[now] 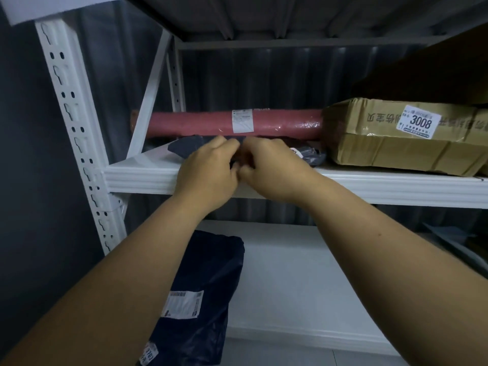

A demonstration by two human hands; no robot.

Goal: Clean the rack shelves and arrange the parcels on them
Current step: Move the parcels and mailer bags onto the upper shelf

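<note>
Both my hands reach onto the white middle shelf [137, 178] of the rack. My left hand [208, 167] and my right hand [272, 167] meet side by side, fingers curled round a flat dark grey parcel bag [187, 147] that lies at the shelf's front. Most of the bag is hidden under my hands; its right end [311, 154] shows beyond my right hand. Behind it a long red roll parcel [277, 124] with a white label lies along the back. A brown cardboard box [406, 138] labelled 3008 rests at the right.
On the lower white shelf [303, 273] a dark blue parcel bag [203, 294] with a white label lies at the left. A white perforated upright [76, 133] stands at the left. The underside of the shelf above [264, 17] is close overhead. Dark items sit at the far right.
</note>
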